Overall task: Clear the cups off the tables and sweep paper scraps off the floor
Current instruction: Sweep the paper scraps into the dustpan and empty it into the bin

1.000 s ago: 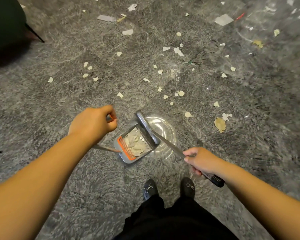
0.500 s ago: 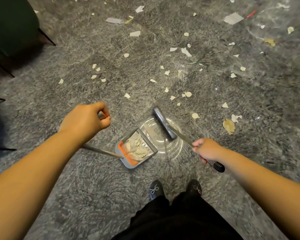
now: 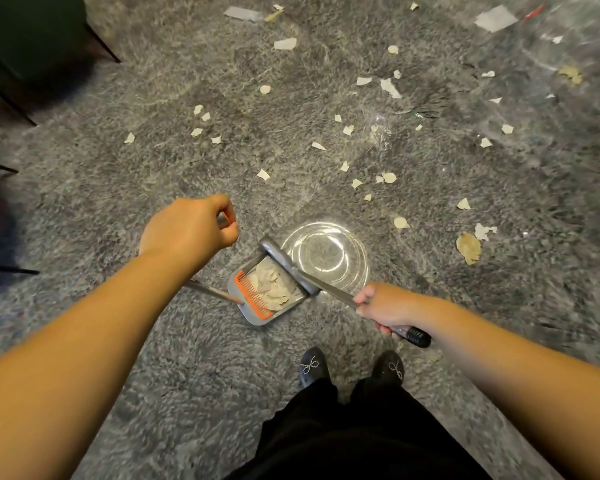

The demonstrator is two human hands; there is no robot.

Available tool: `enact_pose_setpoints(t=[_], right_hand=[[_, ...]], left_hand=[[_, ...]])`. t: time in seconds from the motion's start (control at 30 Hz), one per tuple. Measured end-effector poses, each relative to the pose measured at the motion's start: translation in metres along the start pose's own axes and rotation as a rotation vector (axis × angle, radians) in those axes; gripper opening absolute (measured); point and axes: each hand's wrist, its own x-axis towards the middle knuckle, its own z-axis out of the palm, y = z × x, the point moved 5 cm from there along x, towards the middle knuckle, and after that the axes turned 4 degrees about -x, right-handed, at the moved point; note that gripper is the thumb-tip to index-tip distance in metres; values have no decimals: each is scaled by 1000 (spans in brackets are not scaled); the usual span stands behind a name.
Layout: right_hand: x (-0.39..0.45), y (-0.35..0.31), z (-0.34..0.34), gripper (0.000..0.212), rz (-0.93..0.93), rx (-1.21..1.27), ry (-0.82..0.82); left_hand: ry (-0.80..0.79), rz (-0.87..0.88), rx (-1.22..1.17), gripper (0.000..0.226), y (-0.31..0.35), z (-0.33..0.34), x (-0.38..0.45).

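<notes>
Head: dustpan [image 3: 267, 292] between both hands

You will find no legible text, label, brand, number or sign anywhere in this view. The dustpan [image 3: 267, 292], the broom head [image 3: 288, 265] and its handle show plain surfaces. The paper scraps [image 3: 388, 88] on the floor show no print you can read.
</notes>
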Motion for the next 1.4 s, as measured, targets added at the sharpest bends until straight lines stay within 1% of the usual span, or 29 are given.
enact_pose_setpoints(t=[0.23,0.37,0.5,0.63,0.73,0.87,1.03,1.17,1.3,1.4], right_hand=[[-23,3,10,34,6,215,-8],[-38,9,-8,35,-10,225,56],[-51,27,-31,36,17,332,141],[-61,52,-55,35,43,412,238],[-65,79,-74,35,66,525,286],[-69,118,-101,36,91,601,330],[-72,169,-143,38,85,615,369],[-69,213,-180,34,119,648,396],[-59,246,-215,34,160,621,402],[-44,265,-242,35,193,582,370]], left_hand=[[55,-22,-64,16,-18,-8,-9],[95,-47,-113,18,-17,-10,-9],[117,-5,-136,16,3,-12,3],[126,43,-155,11,39,-12,21],[125,74,-169,9,71,-8,35],[107,131,-187,8,124,-3,61],[84,197,-153,11,199,1,97],[59,231,-117,9,252,10,125],[32,226,-105,9,292,18,151],[14,221,-69,8,316,25,168]])
